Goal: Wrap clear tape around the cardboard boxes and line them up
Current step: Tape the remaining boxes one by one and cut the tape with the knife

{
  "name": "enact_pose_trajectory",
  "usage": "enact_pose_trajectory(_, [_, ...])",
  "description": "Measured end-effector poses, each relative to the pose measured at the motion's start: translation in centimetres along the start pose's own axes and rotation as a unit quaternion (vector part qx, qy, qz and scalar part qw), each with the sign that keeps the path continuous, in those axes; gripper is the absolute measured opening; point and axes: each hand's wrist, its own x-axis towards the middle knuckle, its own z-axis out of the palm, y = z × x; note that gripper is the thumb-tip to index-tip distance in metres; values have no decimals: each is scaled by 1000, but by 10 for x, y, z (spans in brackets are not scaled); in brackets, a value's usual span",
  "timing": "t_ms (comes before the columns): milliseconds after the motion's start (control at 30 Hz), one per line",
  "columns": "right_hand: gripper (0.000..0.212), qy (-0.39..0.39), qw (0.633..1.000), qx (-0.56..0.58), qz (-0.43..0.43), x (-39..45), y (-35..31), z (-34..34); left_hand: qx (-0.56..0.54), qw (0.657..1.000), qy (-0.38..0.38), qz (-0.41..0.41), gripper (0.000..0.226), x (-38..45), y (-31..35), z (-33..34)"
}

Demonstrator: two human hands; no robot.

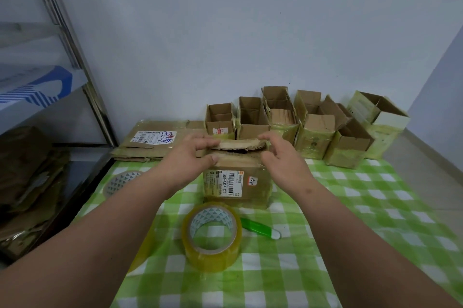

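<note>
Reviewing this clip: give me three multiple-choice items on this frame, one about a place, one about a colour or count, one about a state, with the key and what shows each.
1. Where does the nearest tape roll lie?
A. inside an open box
B. on the checked cloth, nearer the camera than the labelled box
C. on the metal shelf

2. What colour is the cutter beside that roll?
A. green and white
B. red
C. black

3. What are the hands doing?
A. hanging idle off the table
B. both gripping a tape roll
C. left hand and right hand at the labelled box's top flaps

Key: 1 B, the roll sits on the cloth in front of the box. 2 A, a green body with a white tip. 3 C, the left hand's fingers curl over a flap edge, and the right hand's fingers reach the top.
</note>
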Motion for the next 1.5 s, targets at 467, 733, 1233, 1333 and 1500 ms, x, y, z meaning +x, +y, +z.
enact_pose_trajectory(467, [66,-17,979,-184,-89,-13,-2,6,291,948,-94,86,78,-9,-2,8])
enact_pose_trajectory(733, [69,-90,941,-308,-103,-12,-7,-4,349,929,-95,85,79,-1,-3,10])
enact_pose_trajectory(1233, [37,-90,961,-239,-107,-18,-9,-4,287,953,-73,61,48,-14,6,15])
enact_pose_trajectory(1333, [35,-50,959,-251,-122,-21,-10,-1,328,941,-51,70,46,-12,6,19])
enact_pose_trajectory(1500, [41,-13,946,-298,-125,-26,-12,0,348,933,15,91,49,-20,13,23])
